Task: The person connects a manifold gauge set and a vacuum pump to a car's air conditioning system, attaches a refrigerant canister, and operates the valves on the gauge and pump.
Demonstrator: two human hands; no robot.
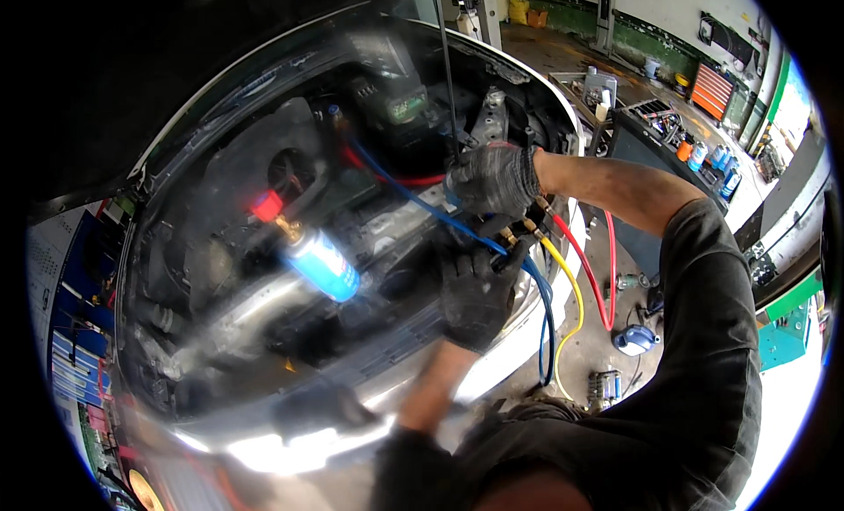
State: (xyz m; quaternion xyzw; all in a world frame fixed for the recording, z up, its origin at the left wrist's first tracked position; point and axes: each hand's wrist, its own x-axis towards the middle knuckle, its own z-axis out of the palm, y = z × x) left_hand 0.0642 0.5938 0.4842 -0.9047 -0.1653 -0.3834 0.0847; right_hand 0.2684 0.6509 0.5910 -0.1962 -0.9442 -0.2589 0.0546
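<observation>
While brass fittings (529,224) lie between them | right hand (494,179) curled, left hand (477,293) half-curled — can't tell what either holds

Orange drawer chest (711,91) over by the wall (659,6), bunch of blue-and-white cans (698,156) on a dark cart (639,149) — plus some yellow sack (519,11) way back.

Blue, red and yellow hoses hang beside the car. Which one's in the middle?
The yellow hose. In the head view it hangs with the blue hose on its left and the looped red hose on its right.
</observation>
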